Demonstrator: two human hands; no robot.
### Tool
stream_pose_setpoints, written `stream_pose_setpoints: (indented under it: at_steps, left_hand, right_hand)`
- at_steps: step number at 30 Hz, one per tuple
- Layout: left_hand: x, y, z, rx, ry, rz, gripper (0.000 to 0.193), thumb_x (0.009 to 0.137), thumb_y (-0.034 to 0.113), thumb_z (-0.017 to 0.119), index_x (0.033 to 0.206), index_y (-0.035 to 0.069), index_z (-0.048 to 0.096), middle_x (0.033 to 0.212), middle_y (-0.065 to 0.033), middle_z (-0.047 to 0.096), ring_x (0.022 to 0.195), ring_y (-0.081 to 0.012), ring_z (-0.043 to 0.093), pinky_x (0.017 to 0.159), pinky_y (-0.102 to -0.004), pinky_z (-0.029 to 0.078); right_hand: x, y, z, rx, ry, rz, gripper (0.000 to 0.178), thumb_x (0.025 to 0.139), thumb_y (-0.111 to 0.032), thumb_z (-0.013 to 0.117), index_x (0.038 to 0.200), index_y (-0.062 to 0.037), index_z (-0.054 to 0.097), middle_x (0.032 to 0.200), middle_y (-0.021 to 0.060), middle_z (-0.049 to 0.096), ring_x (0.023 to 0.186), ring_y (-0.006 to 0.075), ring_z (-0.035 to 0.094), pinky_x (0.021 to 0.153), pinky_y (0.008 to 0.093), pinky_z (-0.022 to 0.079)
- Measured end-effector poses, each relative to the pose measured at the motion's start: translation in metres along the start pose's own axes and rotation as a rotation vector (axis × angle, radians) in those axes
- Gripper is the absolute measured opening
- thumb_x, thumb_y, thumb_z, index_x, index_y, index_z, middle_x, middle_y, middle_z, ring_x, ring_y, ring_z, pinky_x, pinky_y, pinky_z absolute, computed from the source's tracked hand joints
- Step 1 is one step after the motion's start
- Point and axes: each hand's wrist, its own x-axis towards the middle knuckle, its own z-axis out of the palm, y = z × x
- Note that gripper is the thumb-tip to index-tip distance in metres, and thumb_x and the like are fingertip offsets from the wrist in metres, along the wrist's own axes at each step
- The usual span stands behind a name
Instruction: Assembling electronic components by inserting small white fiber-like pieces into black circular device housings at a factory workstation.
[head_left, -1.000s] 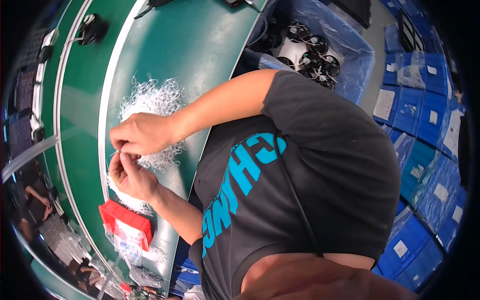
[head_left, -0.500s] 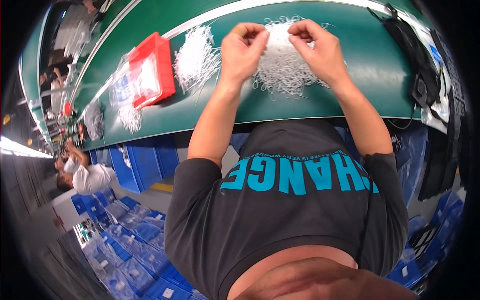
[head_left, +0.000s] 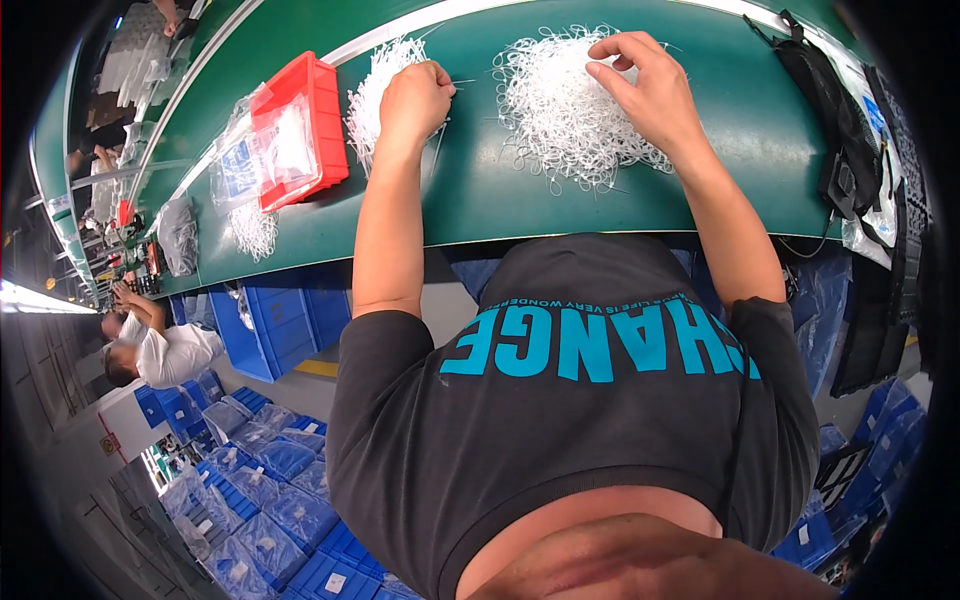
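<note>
My left hand [head_left: 415, 101] is closed over the near right side of a pile of mostly straight, thin white cable ties [head_left: 388, 67]. A thin white tie sticks out to the right from its pinched fingertips. My right hand [head_left: 652, 88] hovers at the upper right of a larger pile of white ties bent into loops [head_left: 560, 110]. Its thumb and forefinger curve with a gap between them, and nothing shows in that gap. The other fingers of this hand are curled and partly hidden.
Left of the straight ties stands a red bin [head_left: 325, 120] with clear plastic bags [head_left: 285, 140] over it. A smaller heap of white ties [head_left: 252, 230] lies beside it. A black bag [head_left: 815, 100] rests at the right end of the green table [head_left: 740, 190]. Blue crates [head_left: 265, 330] stand below; another person [head_left: 175, 350] sits left.
My left hand has moved left, from the looped pile to the straight ties, and closed there. My right hand stays by the looped pile, its thumb and forefinger a little wider apart.
</note>
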Motion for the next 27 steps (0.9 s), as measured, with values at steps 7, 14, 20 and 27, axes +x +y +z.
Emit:
stream_pose_setpoints:
  at_steps: [7,14,20,27]
  left_hand:
    - [0.003,0.006,-0.002,0.201,-0.084,-0.009,0.008,0.082,0.013,0.068,0.085,0.005,0.068,0.087,-0.0153,0.070,0.086,-0.0335,0.066,0.075,-0.0427,0.051]
    - [0.007,0.000,-0.010,0.110,-0.055,-0.003,0.008,0.082,0.011,0.067,0.086,0.005,0.068,0.088,-0.0156,0.070,0.086,-0.0329,0.067,0.075,-0.0419,0.051]
    - [-0.004,0.032,-0.039,-0.666,0.035,0.124,0.014,0.087,0.013,0.068,0.091,0.000,0.066,0.080,-0.0021,0.067,0.064,-0.0068,0.054,0.058,-0.0223,0.045]
    - [-0.035,0.089,-0.043,-1.038,-0.177,0.319,0.013,0.090,0.010,0.067,0.095,-0.001,0.064,0.083,-0.0034,0.067,0.066,-0.0034,0.054,0.056,-0.0189,0.041]
  right_hand:
    - [-0.007,-0.004,-0.002,0.035,-0.013,0.006,0.018,0.084,-0.021,0.067,0.095,-0.0062,0.068,0.098,0.0067,0.066,0.085,0.0226,0.063,0.074,0.0339,0.050]
    - [-0.007,-0.009,-0.004,0.059,-0.023,-0.054,0.017,0.085,-0.019,0.067,0.095,-0.0054,0.067,0.094,0.0070,0.066,0.084,0.0214,0.063,0.073,0.0332,0.050]
    - [0.004,-0.030,0.005,0.248,0.018,-0.148,0.022,0.084,-0.017,0.070,0.101,-0.0028,0.065,0.088,0.0065,0.067,0.079,0.0166,0.063,0.072,0.0297,0.051]
    - [0.011,-0.053,0.012,0.564,-0.159,-0.108,0.022,0.087,-0.014,0.070,0.104,-0.0009,0.063,0.090,0.0027,0.065,0.084,0.0098,0.060,0.076,0.0261,0.050]
